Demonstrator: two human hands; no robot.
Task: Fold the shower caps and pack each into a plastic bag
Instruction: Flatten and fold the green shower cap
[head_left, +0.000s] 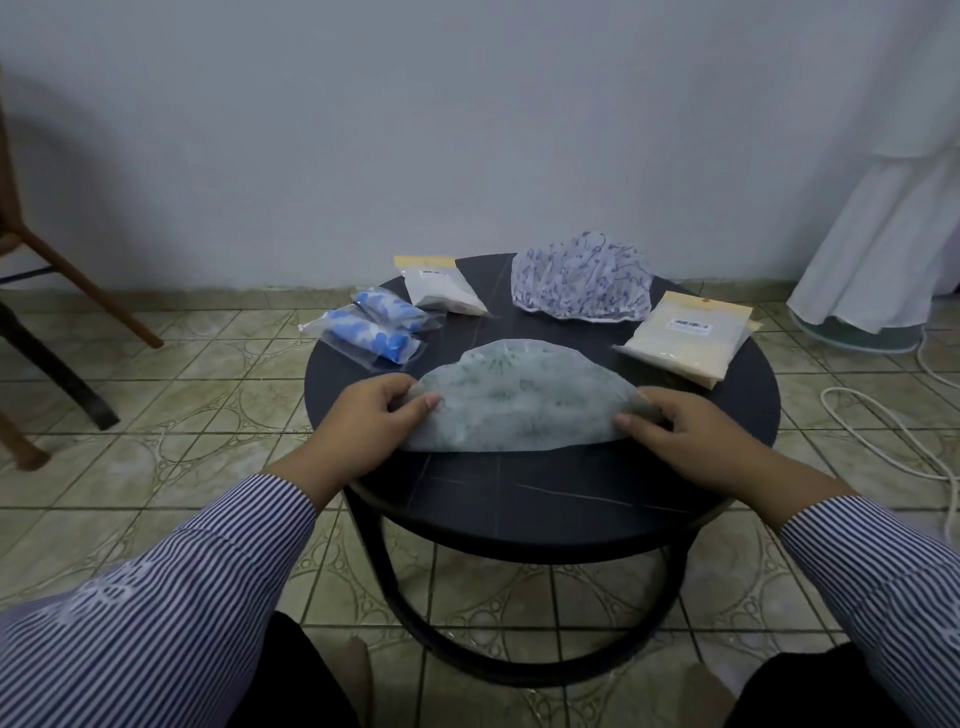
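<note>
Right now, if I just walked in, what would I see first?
You would first see two hands, the left hand and right hand, pinching the ends of a green-patterned shower cap folded flat at the front of the round black table. Behind it sits a puffy purple-patterned cap, and at the left lie blue caps in clear bags.

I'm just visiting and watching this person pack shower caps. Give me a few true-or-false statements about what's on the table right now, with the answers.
1. Both hands grip the green shower cap, the left hand at one end and the right hand at the other. True.
2. The green cap is already inside a bag. False: it lies folded in a half-round on the round table.
3. The purple-patterned cap lies loose at the back. True.
4. The two blue packed caps lie on the right. False: they lie on the left.
</note>
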